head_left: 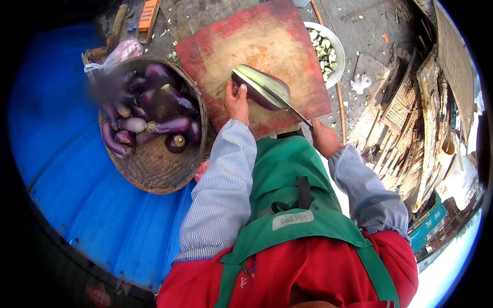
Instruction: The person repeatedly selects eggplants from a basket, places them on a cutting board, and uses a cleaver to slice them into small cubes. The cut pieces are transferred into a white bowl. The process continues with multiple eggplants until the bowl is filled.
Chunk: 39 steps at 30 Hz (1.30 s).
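Observation:
A purple eggplant (271, 105), cut lengthwise so that pale green flesh shows, lies on a square wooden cutting board (226, 54) with red, worn edges. My left hand (237, 107) grips it at its left side, thumb and fingers against the skin. In my right hand (325, 138) is the handle of a knife (294, 111); its thin blade slants up and left into the eggplant. How deep the blade sits cannot be made out.
Left of the board, a round woven basket (154, 177) holds several whole eggplants (172, 126) on a blue corrugated sheet (92, 190). A white bowl (340, 56) of cut pieces stands at the board's far right. Broken wood and wicker (411, 118) lie further right.

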Available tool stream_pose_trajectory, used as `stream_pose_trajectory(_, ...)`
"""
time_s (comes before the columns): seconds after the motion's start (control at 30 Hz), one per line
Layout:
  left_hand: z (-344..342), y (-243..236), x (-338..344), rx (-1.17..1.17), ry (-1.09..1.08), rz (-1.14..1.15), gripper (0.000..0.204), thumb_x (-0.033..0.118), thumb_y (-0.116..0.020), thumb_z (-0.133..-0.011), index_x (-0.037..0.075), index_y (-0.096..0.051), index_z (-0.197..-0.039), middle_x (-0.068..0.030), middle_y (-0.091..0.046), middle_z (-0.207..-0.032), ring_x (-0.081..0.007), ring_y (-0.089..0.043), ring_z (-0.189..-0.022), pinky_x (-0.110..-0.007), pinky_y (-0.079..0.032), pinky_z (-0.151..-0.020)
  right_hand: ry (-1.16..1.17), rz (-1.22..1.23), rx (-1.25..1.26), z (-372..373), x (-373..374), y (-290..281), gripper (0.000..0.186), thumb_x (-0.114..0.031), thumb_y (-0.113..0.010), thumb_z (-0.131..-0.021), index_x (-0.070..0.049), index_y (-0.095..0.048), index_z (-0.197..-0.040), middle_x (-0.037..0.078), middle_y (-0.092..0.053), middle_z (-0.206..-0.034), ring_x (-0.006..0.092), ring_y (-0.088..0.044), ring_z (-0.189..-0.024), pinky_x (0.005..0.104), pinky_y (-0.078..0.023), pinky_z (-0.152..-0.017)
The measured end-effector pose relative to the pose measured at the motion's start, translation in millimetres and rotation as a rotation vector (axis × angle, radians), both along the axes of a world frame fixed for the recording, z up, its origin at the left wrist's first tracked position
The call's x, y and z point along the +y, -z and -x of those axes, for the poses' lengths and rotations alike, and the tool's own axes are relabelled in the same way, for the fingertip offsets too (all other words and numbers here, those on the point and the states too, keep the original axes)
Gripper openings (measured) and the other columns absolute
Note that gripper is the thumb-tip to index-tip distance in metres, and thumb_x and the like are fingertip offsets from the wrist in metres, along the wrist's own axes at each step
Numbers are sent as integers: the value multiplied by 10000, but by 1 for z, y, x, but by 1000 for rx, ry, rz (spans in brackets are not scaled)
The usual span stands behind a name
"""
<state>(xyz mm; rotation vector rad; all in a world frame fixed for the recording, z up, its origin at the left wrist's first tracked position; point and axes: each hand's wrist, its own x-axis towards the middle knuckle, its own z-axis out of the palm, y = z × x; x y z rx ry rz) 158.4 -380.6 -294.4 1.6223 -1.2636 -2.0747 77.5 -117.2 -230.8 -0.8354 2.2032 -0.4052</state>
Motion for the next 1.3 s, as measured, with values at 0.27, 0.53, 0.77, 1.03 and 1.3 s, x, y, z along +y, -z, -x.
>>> stream_pose_trajectory(0.27,-19,-5,0,-169,152,103,613,33,-628,-854,21,-349,-1399,-98,-568,-1145,-191,-567,-998,-314,-476,-828,112,28,-98,-7,-7,-39,223,-85,-536,-868,-37,-440,-1064,245,-605,-781,436,-601,-723,512,-464,-606)
stream_pose_trajectory(0.53,-19,-1,2,-235,164,98,535,43,-643,-838,36,-388,-1309,-77,-570,-1069,-182,-575,-916,-326,-499,-696,-8,16,9,-14,-109,-57,262,-43,-529,-810,-24,-453,-1060,208,-633,-776,398,-628,-676,484,-498,-584)
stream_pose_trajectory(0.77,-20,3,4,-180,139,164,451,-3,-646,-813,-8,-441,-1215,-121,-574,-1050,-199,-575,-904,-314,-483,-788,-37,-65,24,-22,-137,-40,206,-52,-528,-821,9,-448,-1001,241,-617,-714,420,-620,-658,505,-480,-573)
stream_pose_trajectory(1.03,-17,8,-3,-224,171,247,379,-37,-655,-795,-41,-493,-1137,-130,-617,-978,-196,-600,-857,-315,-489,-775,-71,-67,15,-18,-157,-27,240,-28,-559,-792,14,-425,-987,228,-622,-736,407,-631,-704,497,-493,-600)
stream_pose_trajectory(1.3,-23,5,0,-155,90,119,396,-48,-638,-813,-47,-485,-1178,-135,-609,-1054,-197,-603,-932,-307,-490,-839,-122,-222,-36,-46,-40,-29,301,-15,-556,-784,-24,-413,-1049,214,-623,-772,394,-632,-749,482,-499,-620)
